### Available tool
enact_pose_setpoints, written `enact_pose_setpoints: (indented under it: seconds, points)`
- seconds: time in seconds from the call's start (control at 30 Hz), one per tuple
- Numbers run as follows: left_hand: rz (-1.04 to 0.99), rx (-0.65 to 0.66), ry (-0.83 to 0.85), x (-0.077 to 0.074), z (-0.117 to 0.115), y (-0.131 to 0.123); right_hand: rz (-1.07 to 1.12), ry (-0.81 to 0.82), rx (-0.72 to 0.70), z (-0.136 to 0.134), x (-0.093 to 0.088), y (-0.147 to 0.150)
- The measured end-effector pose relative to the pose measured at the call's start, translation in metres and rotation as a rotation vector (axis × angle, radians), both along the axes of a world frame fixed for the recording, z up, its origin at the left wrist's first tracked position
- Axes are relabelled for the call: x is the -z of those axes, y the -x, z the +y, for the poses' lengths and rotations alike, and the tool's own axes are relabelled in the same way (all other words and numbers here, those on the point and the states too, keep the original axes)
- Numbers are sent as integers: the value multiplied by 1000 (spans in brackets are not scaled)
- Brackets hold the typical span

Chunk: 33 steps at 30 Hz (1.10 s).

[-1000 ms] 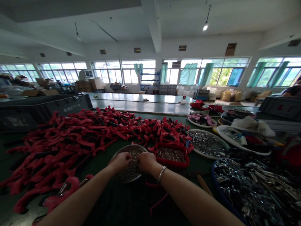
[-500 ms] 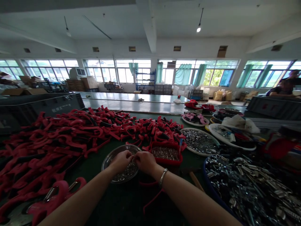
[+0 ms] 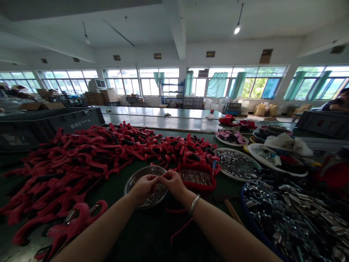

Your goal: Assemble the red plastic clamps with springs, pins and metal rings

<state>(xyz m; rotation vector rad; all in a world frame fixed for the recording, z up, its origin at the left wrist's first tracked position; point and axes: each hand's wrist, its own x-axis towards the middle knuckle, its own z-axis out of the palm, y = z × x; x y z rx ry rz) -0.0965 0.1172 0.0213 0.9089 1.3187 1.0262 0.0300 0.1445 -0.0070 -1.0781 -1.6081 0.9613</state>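
Note:
My left hand (image 3: 144, 187) and my right hand (image 3: 173, 182) meet fingertip to fingertip above a round bowl (image 3: 131, 181) of small metal parts. Both have thumb and fingers pinched together; whatever lies between them is too small to make out. Just right of my right hand stands a red bin (image 3: 203, 187) filled with small metal pins (image 3: 195, 176). A blue-handled tool (image 3: 214, 164) sticks up at its right edge. Red plastic handle parts (image 3: 92, 154) with black inserts lie heaped beyond and left of the bowl.
A hammer (image 3: 233, 211) lies right of my forearm. A blue-rimmed basket (image 3: 247, 214) of metal parts and springs fills the right side, with trays (image 3: 218, 169) of metal pieces behind. Grey crates (image 3: 81, 120) stand at far left and right. A person (image 3: 340, 103) sits at far right.
The view has shifted slightly, so most things sit further right in the picture. My hands stay pinched together over the bowl, fingertips now a little closer.

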Motion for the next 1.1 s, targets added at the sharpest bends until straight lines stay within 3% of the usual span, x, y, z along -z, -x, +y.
enact_pose_setpoints:
  seconds: [0.17, 0.3, 0.5, 0.63, 0.83, 1.1]
  points:
    - [214, -12, -53, 2, 2, 10, -32, -1, 28, 1, 1, -11]
    - [369, 14, -126, -1, 0, 8, -170, -37, 49, -9, -2, -44]
    - [524, 149, -319, 0, 1, -24, -408, -93, 158, -47, -13, -123]
    - [575, 210, -381, 6, 0, -49, -476, -82, 186, -67, -7, -155]
    - [643, 361, -477, 10, -30, -82, -447, -7, 159, -81, 10, -166]
    - [763, 385, -507, 17, -48, -93, -490, -35, 178, -92, 4, -164]
